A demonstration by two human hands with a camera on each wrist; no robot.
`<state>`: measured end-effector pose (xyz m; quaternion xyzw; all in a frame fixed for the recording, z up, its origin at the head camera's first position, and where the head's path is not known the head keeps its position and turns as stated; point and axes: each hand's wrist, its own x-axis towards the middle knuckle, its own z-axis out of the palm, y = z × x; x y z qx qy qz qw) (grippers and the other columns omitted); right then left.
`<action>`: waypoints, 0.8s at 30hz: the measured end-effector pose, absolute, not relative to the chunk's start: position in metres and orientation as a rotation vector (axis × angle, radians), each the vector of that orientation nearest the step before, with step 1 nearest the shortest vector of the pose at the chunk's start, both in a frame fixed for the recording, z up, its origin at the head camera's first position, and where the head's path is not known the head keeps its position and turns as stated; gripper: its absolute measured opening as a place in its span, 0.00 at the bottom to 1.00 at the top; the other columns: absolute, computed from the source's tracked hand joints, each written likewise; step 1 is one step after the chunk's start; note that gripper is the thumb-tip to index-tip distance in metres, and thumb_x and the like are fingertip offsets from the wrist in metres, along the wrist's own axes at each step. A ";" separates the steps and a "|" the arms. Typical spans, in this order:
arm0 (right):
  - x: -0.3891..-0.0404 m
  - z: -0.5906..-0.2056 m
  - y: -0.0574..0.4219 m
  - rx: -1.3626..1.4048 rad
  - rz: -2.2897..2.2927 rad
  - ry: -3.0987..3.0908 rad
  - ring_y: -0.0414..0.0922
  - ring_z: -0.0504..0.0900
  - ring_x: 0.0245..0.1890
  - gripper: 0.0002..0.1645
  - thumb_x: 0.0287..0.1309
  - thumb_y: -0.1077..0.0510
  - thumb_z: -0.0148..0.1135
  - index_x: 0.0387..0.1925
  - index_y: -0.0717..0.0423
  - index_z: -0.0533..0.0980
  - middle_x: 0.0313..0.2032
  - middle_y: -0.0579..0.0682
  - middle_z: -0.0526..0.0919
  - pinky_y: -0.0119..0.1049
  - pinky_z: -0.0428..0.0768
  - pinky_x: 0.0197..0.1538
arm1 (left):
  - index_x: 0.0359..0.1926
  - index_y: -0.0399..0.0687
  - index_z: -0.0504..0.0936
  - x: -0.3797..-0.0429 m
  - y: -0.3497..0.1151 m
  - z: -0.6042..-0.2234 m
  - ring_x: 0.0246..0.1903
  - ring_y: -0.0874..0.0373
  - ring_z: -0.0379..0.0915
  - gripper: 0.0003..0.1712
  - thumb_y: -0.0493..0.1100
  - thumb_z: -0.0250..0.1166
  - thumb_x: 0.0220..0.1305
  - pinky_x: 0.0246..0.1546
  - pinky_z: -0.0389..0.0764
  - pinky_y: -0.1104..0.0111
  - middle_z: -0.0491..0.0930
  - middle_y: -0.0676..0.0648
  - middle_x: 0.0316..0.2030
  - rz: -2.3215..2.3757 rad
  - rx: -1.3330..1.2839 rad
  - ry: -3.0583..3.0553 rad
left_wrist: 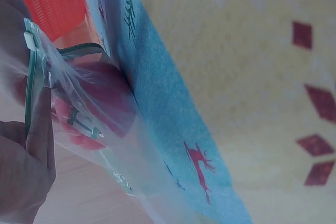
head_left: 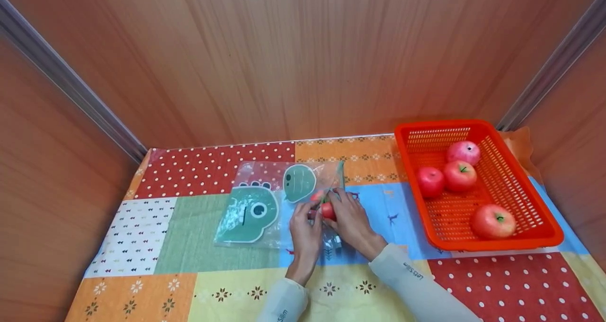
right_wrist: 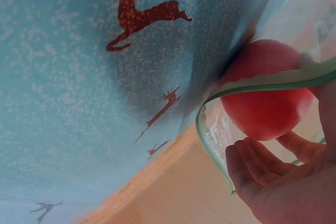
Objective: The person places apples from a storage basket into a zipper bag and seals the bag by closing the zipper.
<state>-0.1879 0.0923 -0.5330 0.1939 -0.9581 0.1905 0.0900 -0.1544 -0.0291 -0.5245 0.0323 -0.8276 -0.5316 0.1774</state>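
Observation:
A clear zip bag [head_left: 253, 215] with green dinosaur prints lies flat at the middle of the cloth, its mouth toward the right. At that mouth is a red apple [head_left: 327, 211], between both hands. My left hand [head_left: 305, 232] pinches the bag's green zip edge [left_wrist: 32, 87], near the white slider [left_wrist: 30, 40]. The fingers of my right hand [head_left: 352, 220] curl round the apple [right_wrist: 265, 111]; in the right wrist view the green zip edge crosses in front of it. Through the plastic in the left wrist view, red fruit [left_wrist: 105, 95] shows inside the bag.
An orange-red plastic basket [head_left: 487, 244] stands to the right with several apples in it, one of them the near apple [head_left: 493, 221]. A patchwork cloth [head_left: 189, 237] covers the table. Wood-grain panels [head_left: 303, 61] rise at the back and both sides.

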 end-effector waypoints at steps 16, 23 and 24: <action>-0.177 -0.514 0.111 0.594 0.503 -2.813 0.48 0.69 0.51 0.40 0.45 0.45 0.71 0.59 0.51 0.67 0.55 0.51 0.70 0.46 0.73 0.50 | 0.47 0.44 0.81 -0.153 -0.028 -0.525 0.28 0.63 0.72 0.15 0.34 0.64 0.58 0.25 0.77 0.74 0.76 0.51 0.38 -1.490 0.121 -2.370; -0.173 -0.503 0.124 0.553 0.461 -2.817 0.50 0.70 0.51 0.41 0.44 0.47 0.72 0.60 0.53 0.68 0.54 0.53 0.70 0.48 0.73 0.50 | 0.47 0.43 0.81 -0.153 -0.029 -0.525 0.29 0.63 0.73 0.15 0.33 0.64 0.57 0.27 0.77 0.74 0.76 0.51 0.37 -1.499 0.112 -2.361; -0.172 -0.502 0.126 0.550 0.464 -2.812 0.50 0.70 0.52 0.41 0.45 0.47 0.72 0.60 0.54 0.68 0.54 0.54 0.70 0.49 0.73 0.51 | 0.47 0.43 0.81 -0.152 -0.029 -0.525 0.29 0.63 0.73 0.15 0.32 0.64 0.57 0.28 0.77 0.74 0.76 0.51 0.37 -1.501 0.106 -2.357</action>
